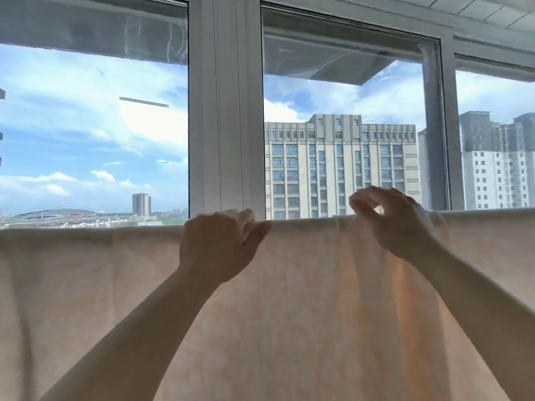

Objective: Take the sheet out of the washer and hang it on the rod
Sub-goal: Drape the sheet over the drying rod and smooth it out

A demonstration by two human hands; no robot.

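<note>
**Sheet over rod at window**

Sheet (289, 314) is hanging draped beneath both hands, windows (341, 125) behind. Left hand (220, 244) is pinching the top fold. Right hand (396, 224), blurred, is hovering curled, seemingly gripping nothing.

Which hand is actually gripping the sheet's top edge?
The left hand: it pinches the peach fabric sheet at its fold. The right hand hovers blurred, fingers above the edge.

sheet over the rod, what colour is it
The sheet is a pale peach-pink, plain with no clear pattern; the head view shows it backlit by the window.
</note>
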